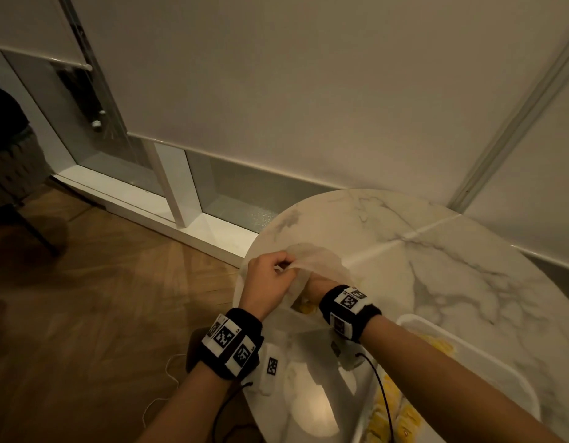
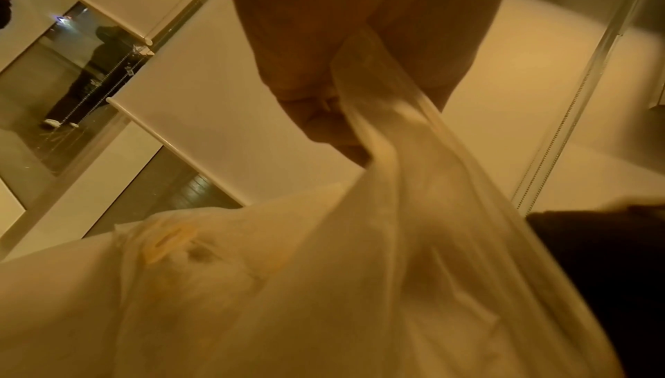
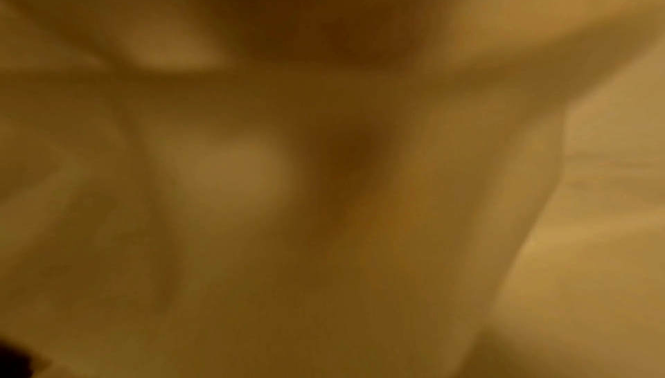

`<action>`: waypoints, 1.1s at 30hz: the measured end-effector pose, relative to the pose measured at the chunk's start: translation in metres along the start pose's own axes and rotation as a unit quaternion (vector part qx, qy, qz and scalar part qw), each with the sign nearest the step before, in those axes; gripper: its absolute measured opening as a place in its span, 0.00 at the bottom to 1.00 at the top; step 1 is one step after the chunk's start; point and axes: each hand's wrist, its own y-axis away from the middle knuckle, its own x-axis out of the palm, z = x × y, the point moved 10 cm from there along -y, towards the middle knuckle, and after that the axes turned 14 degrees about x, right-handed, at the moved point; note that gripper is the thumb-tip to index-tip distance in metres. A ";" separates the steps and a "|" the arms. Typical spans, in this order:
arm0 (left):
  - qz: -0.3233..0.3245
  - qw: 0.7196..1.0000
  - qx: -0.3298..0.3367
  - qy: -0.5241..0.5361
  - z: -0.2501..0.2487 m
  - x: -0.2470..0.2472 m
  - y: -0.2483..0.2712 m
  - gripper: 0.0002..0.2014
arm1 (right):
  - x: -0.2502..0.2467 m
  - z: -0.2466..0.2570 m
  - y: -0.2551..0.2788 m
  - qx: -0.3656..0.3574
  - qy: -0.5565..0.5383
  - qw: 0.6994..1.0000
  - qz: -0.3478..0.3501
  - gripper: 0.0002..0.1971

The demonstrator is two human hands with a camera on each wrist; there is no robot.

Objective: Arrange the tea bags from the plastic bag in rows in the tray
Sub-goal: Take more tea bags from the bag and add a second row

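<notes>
Tea bags [image 1: 303, 306]: small yellow packets, some seen through the film low in the plastic bag, others [image 1: 391, 410] already lying in the tray; I judge them light, flat and a little slick, best pinched singly by an edge.
Room: pale wall panels, a white-framed glazed door at the left, wooden floor below; the light is dim and warm.
Table [image 1: 452, 251]: round, marble-patterned, smooth and hard, so I expect the bag to slide on it unless it is held.
Tray [image 1: 414, 319]: white, shallow, with a raised rim, on the table at the person's right, just beside the bag.
Plastic bag [image 1: 311, 260]: thin, translucent, limp; it sits on the near left part of the table and folds under its own weight, so the mouth needs holding up.
Left hand [image 1: 268, 279]: fingers curled, pinching a gathered strip of the bag's rim [image 2: 363, 77] and lifting it taut.
Right hand [image 1: 315, 282]: reaches into the bag's mouth, wrist at the opening; its fingers are hidden by the film, and the right wrist view is only blur, so I cannot tell whether they hold anything.
</notes>
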 end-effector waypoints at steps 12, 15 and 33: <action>-0.003 1.000 -0.019 0.009 0.006 0.002 0.010 0.05 | 0.011 -0.011 -0.003 -0.020 0.020 0.999 0.018 0.09; -0.002 1.000 -0.020 0.015 0.006 0.003 0.011 0.06 | 0.011 -0.013 0.001 -0.027 0.034 0.999 0.027 0.15; -0.005 1.000 -0.012 -0.013 0.001 0.014 0.002 0.04 | -0.043 -0.025 0.057 -0.111 0.089 0.988 -0.065 0.13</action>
